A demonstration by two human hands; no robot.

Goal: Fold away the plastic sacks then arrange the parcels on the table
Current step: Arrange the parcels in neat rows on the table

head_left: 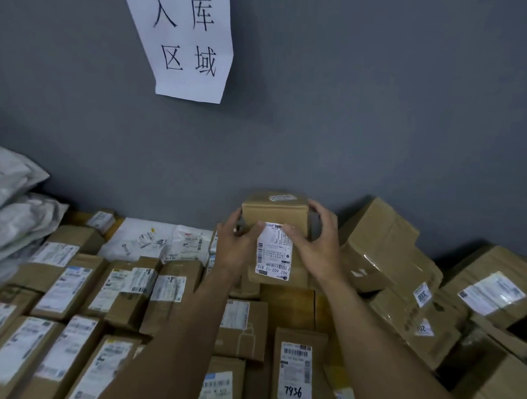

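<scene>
A small brown cardboard parcel (275,211) with a white shipping label down its front stands near the grey wall, above the other parcels. My left hand (233,245) grips its left side. My right hand (315,242) wraps over its right side, thumb on the label. Rows of brown labelled parcels (65,286) cover the table below. White and grey plastic sacks (6,202) lie heaped at the far left.
Larger tilted cardboard boxes (386,247) are piled to the right against the wall. Flat white mail bags (148,238) lie at the back of the table. A paper sign (185,37) with handwritten characters hangs on the wall above.
</scene>
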